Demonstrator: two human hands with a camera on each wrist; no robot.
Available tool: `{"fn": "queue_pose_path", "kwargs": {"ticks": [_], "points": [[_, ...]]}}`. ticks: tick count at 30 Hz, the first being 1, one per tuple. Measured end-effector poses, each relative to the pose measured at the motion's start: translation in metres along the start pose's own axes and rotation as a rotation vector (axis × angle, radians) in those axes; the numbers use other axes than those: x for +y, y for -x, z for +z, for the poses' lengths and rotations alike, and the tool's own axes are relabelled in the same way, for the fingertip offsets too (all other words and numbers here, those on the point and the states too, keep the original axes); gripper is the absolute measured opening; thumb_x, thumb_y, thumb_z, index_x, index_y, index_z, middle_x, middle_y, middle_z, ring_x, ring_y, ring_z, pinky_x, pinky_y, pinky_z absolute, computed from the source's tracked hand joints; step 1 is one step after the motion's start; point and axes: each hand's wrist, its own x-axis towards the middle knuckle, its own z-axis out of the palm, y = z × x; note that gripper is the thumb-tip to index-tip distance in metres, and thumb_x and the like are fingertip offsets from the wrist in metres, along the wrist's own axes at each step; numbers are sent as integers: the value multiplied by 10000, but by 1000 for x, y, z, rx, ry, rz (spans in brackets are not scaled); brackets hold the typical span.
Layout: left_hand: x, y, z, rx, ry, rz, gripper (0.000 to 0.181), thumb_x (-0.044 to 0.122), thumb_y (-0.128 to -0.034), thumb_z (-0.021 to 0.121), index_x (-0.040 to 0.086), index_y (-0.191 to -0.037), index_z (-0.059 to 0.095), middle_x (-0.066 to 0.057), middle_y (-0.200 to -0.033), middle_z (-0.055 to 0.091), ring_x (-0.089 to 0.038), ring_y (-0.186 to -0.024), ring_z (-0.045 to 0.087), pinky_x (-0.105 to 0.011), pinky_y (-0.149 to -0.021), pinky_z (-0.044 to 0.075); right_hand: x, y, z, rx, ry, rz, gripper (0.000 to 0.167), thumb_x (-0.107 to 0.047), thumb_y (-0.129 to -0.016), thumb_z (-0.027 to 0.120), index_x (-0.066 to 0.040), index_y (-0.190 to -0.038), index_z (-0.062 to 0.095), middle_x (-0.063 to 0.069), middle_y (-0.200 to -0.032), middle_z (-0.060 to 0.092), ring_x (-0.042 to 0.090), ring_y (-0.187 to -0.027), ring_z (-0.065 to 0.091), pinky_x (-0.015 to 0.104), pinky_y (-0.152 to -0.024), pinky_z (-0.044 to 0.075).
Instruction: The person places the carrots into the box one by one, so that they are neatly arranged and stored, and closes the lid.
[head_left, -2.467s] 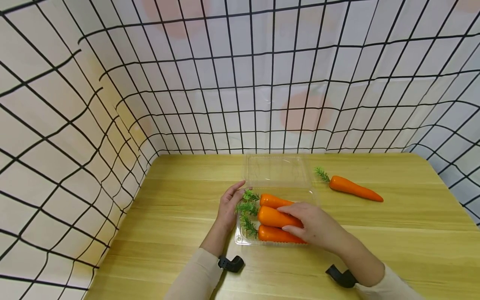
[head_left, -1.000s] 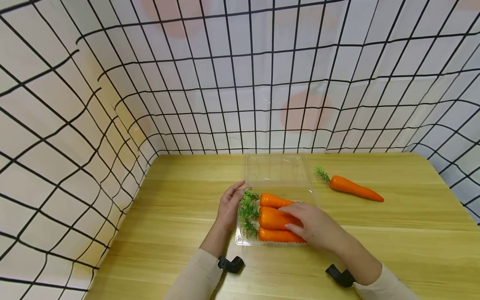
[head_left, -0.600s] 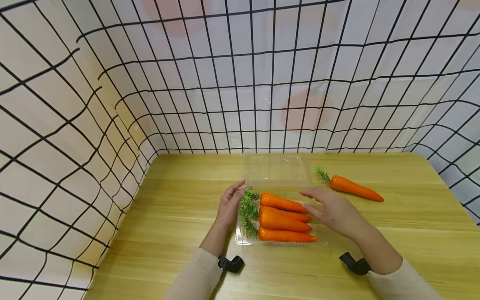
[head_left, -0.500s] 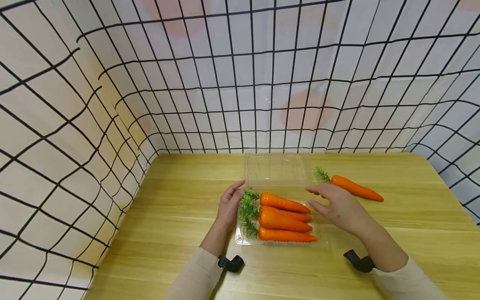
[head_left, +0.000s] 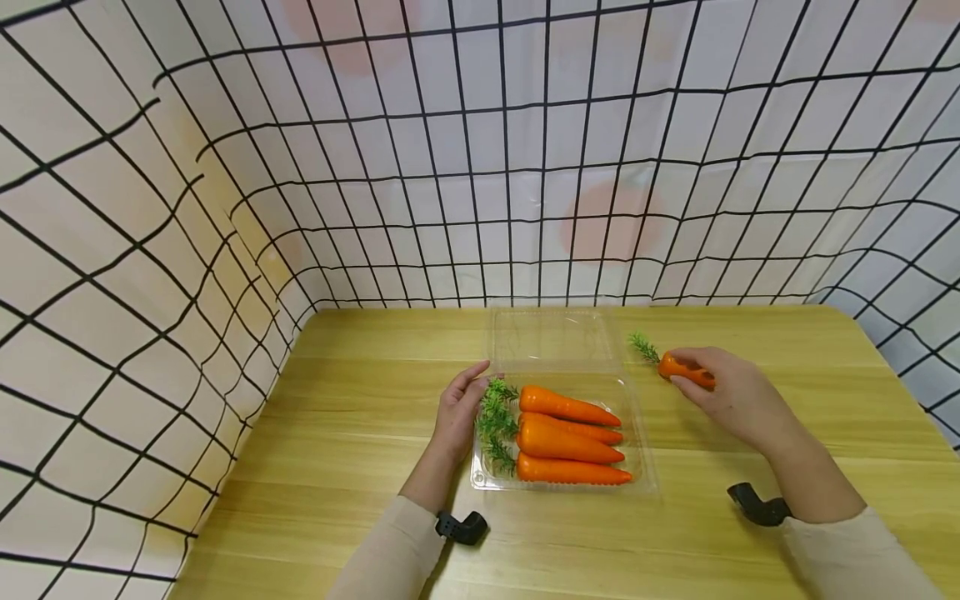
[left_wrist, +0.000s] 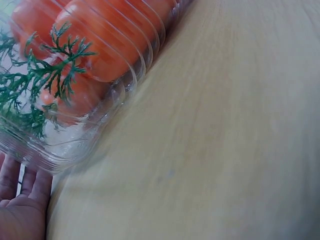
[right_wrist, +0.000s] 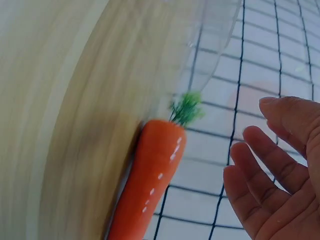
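A clear plastic clamshell box point(head_left: 478, 479) lies with its lid point(head_left: 551, 340) folded back. Inside are several orange carrots point(head_left: 570, 450), their green tops to the left. My left hand point(head_left: 453, 417) rests against the box's left end; in the left wrist view its fingers point(left_wrist: 40, 187) touch the clear wall. One loose carrot point(head_left: 673, 367) lies right of the lid, its lower part hidden in the head view by my right hand point(head_left: 742, 400). In the right wrist view, thumb and fingers are spread beside that carrot point(right_wrist: 150, 175), with a gap between.
The wooden table point(head_left: 345, 433) extends on both sides of the box. A white cloth with a black grid point(head_left: 525, 192) stands behind and along the sides. Black wrist cameras point(head_left: 462, 528) are strapped to both wrists.
My right hand has let go of the carrot in the box and moved right to the loose carrot. The upper middle carrot has shifted slightly. My left hand stays put.
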Motion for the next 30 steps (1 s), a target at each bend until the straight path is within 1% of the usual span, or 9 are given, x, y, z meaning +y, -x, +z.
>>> {"fn": "queue_pose_path", "kwargs": {"ticks": [5, 9, 13, 17, 23, 25, 28, 30], "points": [[0, -1, 0, -6, 24, -12, 422, 182, -1042, 533, 47, -1441, 556, -255, -1381, 611, -51, -1021, 638, -172, -790, 549, 20, -2, 0, 20, 41, 11, 428, -280, -992, 669, -35, -1340, 630, 275, -1340, 634, 511, -1237, 561, 686, -999, 447], [0, -1, 0, 3, 16, -15, 415, 182, -1037, 539, 59, -1432, 570, -241, -1370, 617, -61, -1021, 626, -170, -784, 546, 33, -3, 0, 7, 61, 26, 457, -293, -993, 666, -13, -1351, 614, 294, -1356, 612, 531, -1254, 534, 704, -1020, 421], [-1, -1, 0, 3, 17, -17, 413, 179, -1040, 537, 57, -1433, 569, -229, -1364, 627, -63, -1030, 630, -176, -801, 552, 46, -4, -3, -33, 68, 52, 507, -313, -1000, 656, 9, -1384, 580, 314, -1394, 573, 554, -1280, 489, 718, -1034, 396], [-1, -1, 0, -5, 37, -13, 403, 160, -1046, 525, 47, -1430, 569, -232, -1343, 646, -57, -996, 661, -183, -789, 570, 59, -6, -5, -69, 56, 81, 565, -358, -1005, 644, 26, -1408, 548, 327, -1416, 542, 570, -1276, 470, 730, -1018, 393], [-1, -2, -1, -20, 50, -16, 417, 151, -1049, 515, 26, -1446, 541, -239, -1346, 648, -45, -959, 677, -184, -765, 578, 73, -7, -3, -106, 83, 92, 596, -325, -973, 692, 49, -1409, 532, 349, -1390, 551, 553, -1236, 522, 720, -1016, 411], [-1, -3, -1, -24, 49, -11, 420, 145, -1051, 509, 18, -1450, 536, -235, -1342, 654, -31, -925, 671, -175, -740, 570, 76, -7, -2, -125, 90, 95, 607, -317, -966, 700, 54, -1413, 526, 362, -1379, 553, 555, -1224, 533, 718, -1016, 416], [-2, -2, -1, -17, 30, -4, 412, 144, -1050, 510, 22, -1442, 550, -192, -1293, 691, -9, -796, 624, -150, -670, 532, 78, -6, -1, -150, 88, 111, 606, -299, -966, 696, 60, -1421, 518, 367, -1380, 549, 557, -1237, 523, 716, -1028, 410], [-2, -2, -2, -15, 20, 1, 411, 148, -1050, 512, 23, -1439, 555, -166, -1271, 708, -6, -768, 610, -145, -650, 517, 79, -6, 0, -158, 83, 121, 597, -283, -967, 693, 59, -1424, 517, 363, -1384, 547, 552, -1241, 521, 712, -1031, 412]]}}
